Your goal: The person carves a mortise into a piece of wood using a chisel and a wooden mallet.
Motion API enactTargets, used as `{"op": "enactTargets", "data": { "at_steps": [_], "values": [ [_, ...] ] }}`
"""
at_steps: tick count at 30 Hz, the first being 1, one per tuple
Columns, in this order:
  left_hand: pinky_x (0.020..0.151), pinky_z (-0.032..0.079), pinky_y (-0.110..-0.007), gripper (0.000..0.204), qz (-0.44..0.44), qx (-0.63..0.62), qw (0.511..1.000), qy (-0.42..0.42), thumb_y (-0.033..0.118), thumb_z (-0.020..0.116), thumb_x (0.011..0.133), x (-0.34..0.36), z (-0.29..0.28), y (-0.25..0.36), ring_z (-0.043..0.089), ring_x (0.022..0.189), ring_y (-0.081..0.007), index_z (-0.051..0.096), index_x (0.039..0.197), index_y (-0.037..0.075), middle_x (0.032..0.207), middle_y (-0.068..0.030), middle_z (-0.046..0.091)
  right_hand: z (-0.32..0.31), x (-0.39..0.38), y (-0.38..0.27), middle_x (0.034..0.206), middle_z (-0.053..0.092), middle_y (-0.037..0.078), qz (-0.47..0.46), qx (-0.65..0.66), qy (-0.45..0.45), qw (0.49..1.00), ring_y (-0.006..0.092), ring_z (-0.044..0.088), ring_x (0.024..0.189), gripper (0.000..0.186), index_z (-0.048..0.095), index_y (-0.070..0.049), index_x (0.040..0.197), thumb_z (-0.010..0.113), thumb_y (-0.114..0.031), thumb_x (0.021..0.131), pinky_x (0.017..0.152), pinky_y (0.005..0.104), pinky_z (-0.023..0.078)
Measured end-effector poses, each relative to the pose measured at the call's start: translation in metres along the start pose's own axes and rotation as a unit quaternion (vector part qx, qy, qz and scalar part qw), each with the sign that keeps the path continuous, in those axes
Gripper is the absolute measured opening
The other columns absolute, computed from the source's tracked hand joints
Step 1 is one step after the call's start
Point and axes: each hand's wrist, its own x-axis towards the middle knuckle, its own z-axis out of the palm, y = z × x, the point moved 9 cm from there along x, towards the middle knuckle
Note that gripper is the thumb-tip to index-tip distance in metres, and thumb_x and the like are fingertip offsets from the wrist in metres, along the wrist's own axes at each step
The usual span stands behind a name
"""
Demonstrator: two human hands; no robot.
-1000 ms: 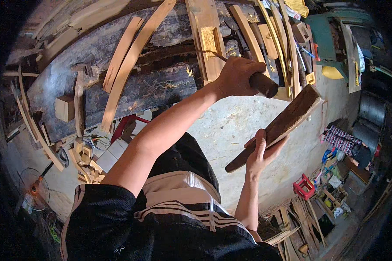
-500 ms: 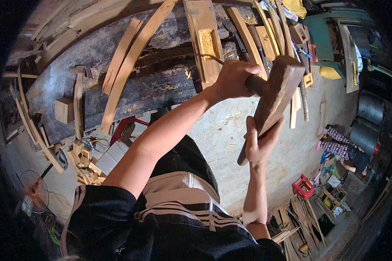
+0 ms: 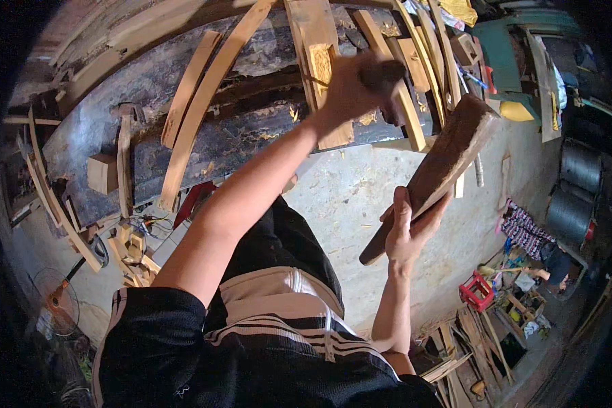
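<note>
My left hand (image 3: 350,88), smeared by motion, is closed on a chisel whose thick dark handle (image 3: 386,75) points to the right. Its blade is out of sight here. Beneath that hand lies a pale board (image 3: 313,22) with a rectangular recess cut in it, where loose chips (image 3: 321,62) have gathered. In front of the bench, my right hand (image 3: 411,228) grips a club-like wooden mallet (image 3: 455,149) low down, around its narrow end. The mallet's broad head slants up to the right, apart from the chisel.
Curved wooden strips (image 3: 214,95) rest on the dark bench (image 3: 251,139), with a hammer (image 3: 124,146) and a wood block (image 3: 103,173) to their left. More strips lie at the right. A person (image 3: 534,238) is on the floor far right, near a red plastic stool (image 3: 476,292).
My left hand has moved up and slightly left with the chisel, over the recess. The mallet has come away from the chisel handle, its head swinging right. The person at far right has shifted.
</note>
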Motion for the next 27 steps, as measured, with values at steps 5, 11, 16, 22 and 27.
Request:
{"op": "enactTargets", "data": {
  "at_steps": [5,11,16,22,27],
  "values": [
    [0.066,0.055,-0.031,0.019,-0.066,-0.080,0.993,0.061,0.018,0.079,0.077,0.026,-0.031,0.004,0.067,0.070,-0.0112,0.072,0.090,0.006,0.077,-0.0049,0.072,-0.021,-0.010,0.024,0.088,0.055,0.008,0.023,-0.035,0.034,0.999,0.0123,0.054,0.058,0.066,0.026,-0.002,0.143,0.064,-0.011,0.090,0.051,0.0267,0.047],
    [0.068,0.055,-0.032,0.027,0.034,-0.045,0.998,0.018,0.023,0.083,0.074,-0.004,-0.011,0.026,0.069,0.075,-0.0131,0.071,0.094,0.009,0.083,-0.0047,0.072,-0.022,-0.017,0.026,0.082,0.055,0.006,0.009,-0.058,0.046,0.997,0.0132,0.053,0.054,0.056,0.035,-0.004,0.138,0.067,-0.014,0.093,0.047,0.0285,0.044],
    [0.056,0.050,-0.030,0.025,0.087,0.018,0.992,-0.092,0.013,0.082,0.076,-0.034,0.024,0.038,0.066,0.062,-0.0147,0.057,0.073,0.010,0.068,-0.0042,0.064,-0.030,-0.025,0.018,0.090,0.058,0.013,0.006,0.001,0.069,0.998,0.0151,0.057,0.060,0.076,0.017,-0.004,0.147,0.063,-0.011,0.088,0.053,0.0302,0.051],
    [0.054,0.049,-0.031,0.026,0.096,0.045,0.986,-0.128,0.014,0.083,0.073,-0.048,0.035,0.041,0.061,0.056,-0.0164,0.058,0.072,0.011,0.065,-0.0024,0.060,-0.021,-0.026,-0.026,0.085,0.058,0.011,-0.265,-0.037,0.062,0.962,0.0149,0.056,0.060,0.055,0.031,-0.002,0.136,0.058,-0.005,0.088,0.054,0.0297,0.050],
    [0.056,0.051,-0.037,0.022,0.112,0.053,0.984,-0.126,0.018,0.078,0.066,-0.051,0.034,0.040,0.066,0.060,-0.0253,0.058,0.072,0.014,0.064,-0.0047,0.061,-0.011,-0.009,0.015,0.083,0.058,0.010,-0.052,-0.126,0.032,0.990,0.0144,0.055,0.059,0.063,0.028,-0.001,0.141,0.061,-0.005,0.088,0.049,0.0288,0.047]
  ]
}}
